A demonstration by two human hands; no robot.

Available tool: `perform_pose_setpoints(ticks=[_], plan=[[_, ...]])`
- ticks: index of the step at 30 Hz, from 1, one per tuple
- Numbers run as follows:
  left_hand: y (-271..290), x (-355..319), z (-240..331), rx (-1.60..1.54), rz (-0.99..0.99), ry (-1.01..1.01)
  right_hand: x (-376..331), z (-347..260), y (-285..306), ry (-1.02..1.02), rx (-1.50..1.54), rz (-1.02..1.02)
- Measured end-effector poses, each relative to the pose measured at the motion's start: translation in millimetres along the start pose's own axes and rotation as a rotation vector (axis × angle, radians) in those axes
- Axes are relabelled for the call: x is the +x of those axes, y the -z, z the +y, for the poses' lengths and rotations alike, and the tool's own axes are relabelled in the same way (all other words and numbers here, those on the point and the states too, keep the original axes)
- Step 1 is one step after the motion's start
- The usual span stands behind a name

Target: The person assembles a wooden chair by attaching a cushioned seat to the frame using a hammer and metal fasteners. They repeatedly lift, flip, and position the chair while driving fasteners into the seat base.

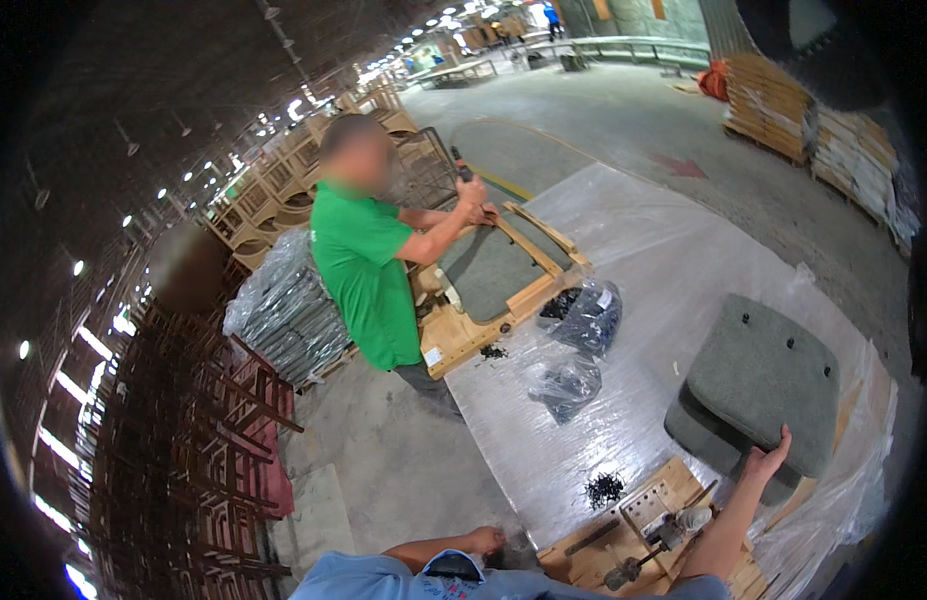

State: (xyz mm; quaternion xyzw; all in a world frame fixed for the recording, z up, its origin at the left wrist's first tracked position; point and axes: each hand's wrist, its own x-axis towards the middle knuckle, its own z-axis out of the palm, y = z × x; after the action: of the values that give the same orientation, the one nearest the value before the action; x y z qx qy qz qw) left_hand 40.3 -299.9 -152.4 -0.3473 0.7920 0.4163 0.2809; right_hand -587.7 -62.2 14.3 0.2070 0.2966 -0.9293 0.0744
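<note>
My right hand grips the near edge of a grey upholstered seat pad, the top one of a small stack at the table's right. Several black knobs stick up from that pad's surface. Below it shows the side of another grey pad. Close to the table's near left edge is my left hand, low by my body. Its fingers look curled, with a dark spot at them; whether it holds anything is unclear. Between my arms lies a wooden board bearing a metal tool with a round head.
Small black parts lie piled beside the board. Clear plastic bags stand mid-table. Across the table, a person in green holds a black-and-orange tool over a wooden frame. Stacked dark chairs fill the left.
</note>
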Motion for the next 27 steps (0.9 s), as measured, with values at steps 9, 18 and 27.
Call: perform_pose_setpoints(ticks=[9,18,27], plan=[[44.4,-0.9,-94.9,0.065,0.122,-0.194,-22.9,-73.5,-86.3,0.101,-0.214,-0.349],[195.6,-90.9,44.2,-1.254,0.599,-0.424,-316.0,-189.8,-172.8,0.483,-0.529,-0.717],[237.3,-239.1,89.9,-1.278,0.019,-1.286,-563.6,-176.4,-202.3,0.666,-1.154,-1.132]])
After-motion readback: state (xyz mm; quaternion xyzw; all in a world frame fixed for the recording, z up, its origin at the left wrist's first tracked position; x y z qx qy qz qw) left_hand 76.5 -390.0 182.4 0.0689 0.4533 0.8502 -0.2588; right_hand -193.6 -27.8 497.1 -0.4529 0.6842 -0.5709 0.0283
